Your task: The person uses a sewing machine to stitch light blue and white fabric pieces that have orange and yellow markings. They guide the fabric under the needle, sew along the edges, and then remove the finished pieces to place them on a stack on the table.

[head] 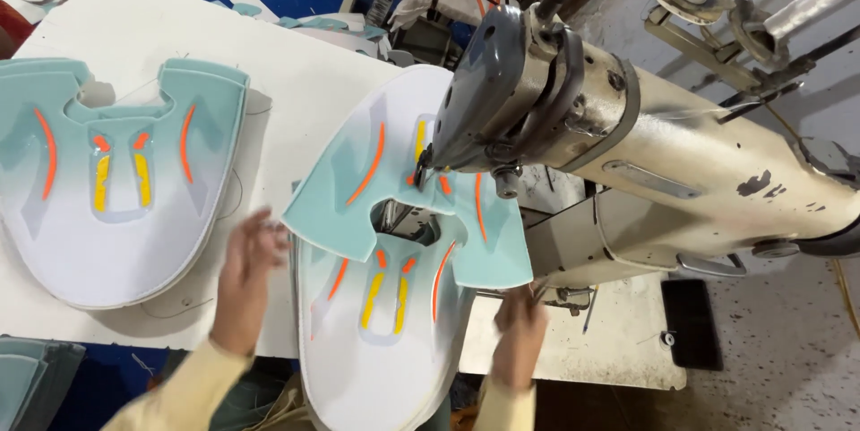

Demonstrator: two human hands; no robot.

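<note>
A teal and white shoe-upper panel (358, 180) with orange and yellow stripes lies under the head of a cream sewing machine (573, 117), at the needle. A second matching panel (376, 341) lies below it, overlapped by the first. My left hand (246, 279) is blurred, fingers spread, at the left edge of these panels. My right hand (520, 328) is at the lower right corner of the upper panel, just under its teal edge; whether it grips is unclear.
A finished stack of matching panels (116, 189) rests on the white table (296, 73) at left. More teal pieces (27, 377) sit at the bottom left. Thread spools (806, 1) stand behind the machine. A speckled floor (788, 368) is at right.
</note>
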